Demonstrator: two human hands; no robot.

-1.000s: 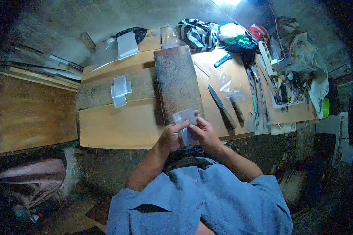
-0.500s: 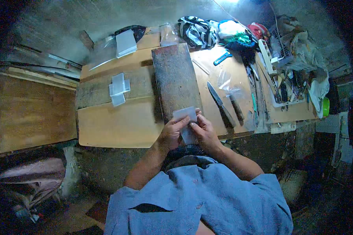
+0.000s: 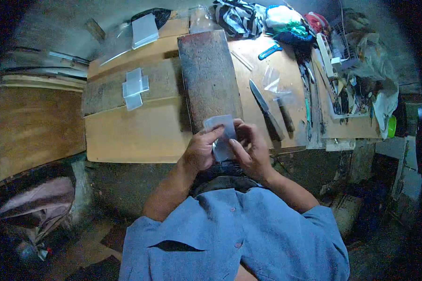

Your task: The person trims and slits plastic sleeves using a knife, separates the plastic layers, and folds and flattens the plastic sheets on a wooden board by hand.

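Plastic sheets (image 3: 225,125) lie pinched in the left hand's (image 3: 200,152) grip over the wooden board's (image 3: 211,70) near end, the right hand's (image 3: 255,152) grip loosely spread beside them, seemingly mid-separation, which calls for light, careful fingertips.

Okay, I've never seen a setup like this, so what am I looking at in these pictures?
There is no robot here: these are a person's bare hands. Every picture comes from one camera worn on the head, looking forward and down. The left hand holds thin, see-through sheets; the right hand is at their right edge, its grip unclear. Beyond them, a long dark board lies on the worktable. Left of it is a crossed pile of clear pieces; right of it are a knife and a blue tool.
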